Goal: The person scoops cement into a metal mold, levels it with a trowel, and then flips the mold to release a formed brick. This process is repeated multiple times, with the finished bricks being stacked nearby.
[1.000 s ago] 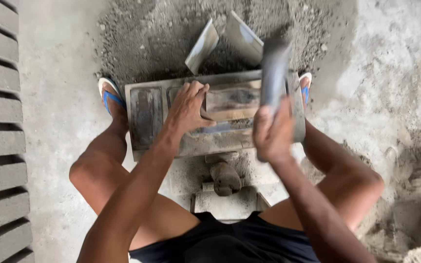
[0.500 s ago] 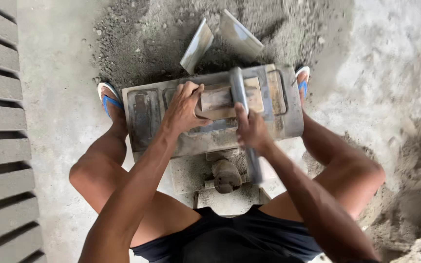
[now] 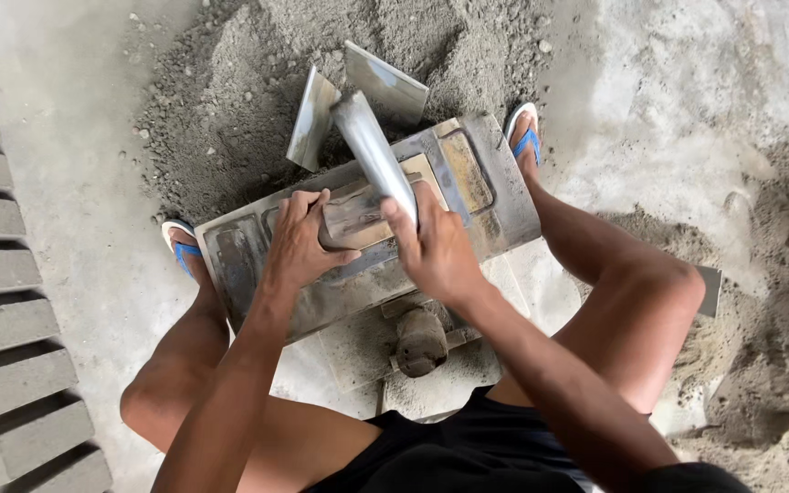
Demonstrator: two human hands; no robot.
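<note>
I squat over a grey metal block mould (image 3: 468,183) that lies on the ground between my feet. My left hand (image 3: 301,239) presses on a flat rectangular plate (image 3: 358,215) set in the mould's middle cell. My right hand (image 3: 436,251) grips a thick metal bar (image 3: 374,153), which points up and away from me over the plate. A small round motor-like part (image 3: 422,342) sits under the mould's near side.
A heap of damp grey sand-cement mix (image 3: 230,100) lies beyond the mould, with two metal sheets (image 3: 385,82) stuck in it. Rows of fresh grey blocks (image 3: 2,274) line the left edge. Loose sand piles (image 3: 760,365) lie at right. My feet wear blue sandals (image 3: 524,137).
My right hand has swung the metal bar from upright at the right side down onto the plate, and now it angles up-left. The view has tilted; my left hand stays on the plate.
</note>
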